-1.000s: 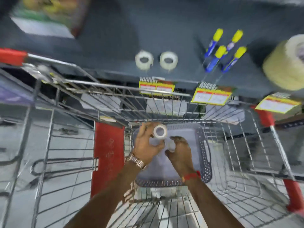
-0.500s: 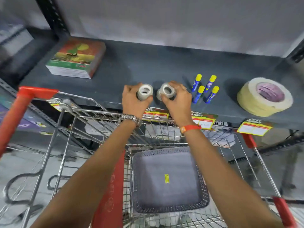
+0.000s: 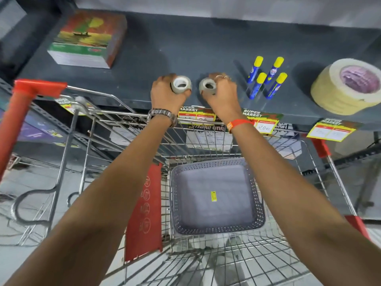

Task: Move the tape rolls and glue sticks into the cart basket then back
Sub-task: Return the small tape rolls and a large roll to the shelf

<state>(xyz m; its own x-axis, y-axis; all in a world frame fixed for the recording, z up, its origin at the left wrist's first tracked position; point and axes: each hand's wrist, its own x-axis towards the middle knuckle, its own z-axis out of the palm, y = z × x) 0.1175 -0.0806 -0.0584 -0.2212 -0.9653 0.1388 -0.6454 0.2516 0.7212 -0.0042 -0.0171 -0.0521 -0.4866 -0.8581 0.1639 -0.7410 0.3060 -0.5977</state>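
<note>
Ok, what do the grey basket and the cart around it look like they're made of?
Grey basket: looks like moulded plastic with a matt finish, judging by the rows of small punched holes in its walls and its rounded rim. Cart: bright metal wire, probably chromed or zinc-plated steel, since the thin rods glint; its red corner pieces look like plastic.

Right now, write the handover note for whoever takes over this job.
Left hand: closed on a small clear tape roll at the dark shelf front edge.
Right hand: closed on the second small clear tape roll beside it.
Four blue glue sticks with yellow caps: on the shelf, right of the hands.
Grey perforated plastic basket in the cart: holds nothing.
Left: release the rolls.
</note>
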